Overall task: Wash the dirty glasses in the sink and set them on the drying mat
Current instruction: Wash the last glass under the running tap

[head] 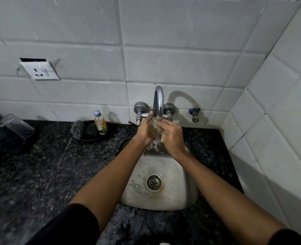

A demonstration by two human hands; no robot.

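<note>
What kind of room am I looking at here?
Most likely a small home kitchen: a steel sink set in a dark granite counter, a wall tap on white tiles, and a scrubber beside a small bottle.

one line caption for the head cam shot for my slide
Both hands, left and right, hold a clear glass under the running tap above the steel sink.

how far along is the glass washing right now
Done: at least one clear glass lies on the dark mat at far left; a second there is too blurred to confirm. In hand: both the left hand and right hand hold a glass under the running tap. Left: setting it on the mat. The sink shows no other glasses.
</note>
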